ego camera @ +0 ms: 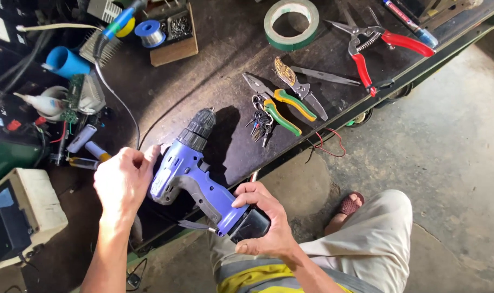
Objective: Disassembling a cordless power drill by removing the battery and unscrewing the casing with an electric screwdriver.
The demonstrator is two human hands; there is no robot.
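At the lower centre the right hand [266, 220] clamps the black battery block [251, 225] still seated on the blue-and-grey cordless drill [195, 173] lying on the dark surface [225, 49], the left hand [123, 179] curled against its rear, green-handled pliers [277, 103] beyond.

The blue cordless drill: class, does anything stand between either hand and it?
Nothing visible does. The right hand already grips the black battery at the foot of the blue cordless drill, and the left hand touches its rear housing.
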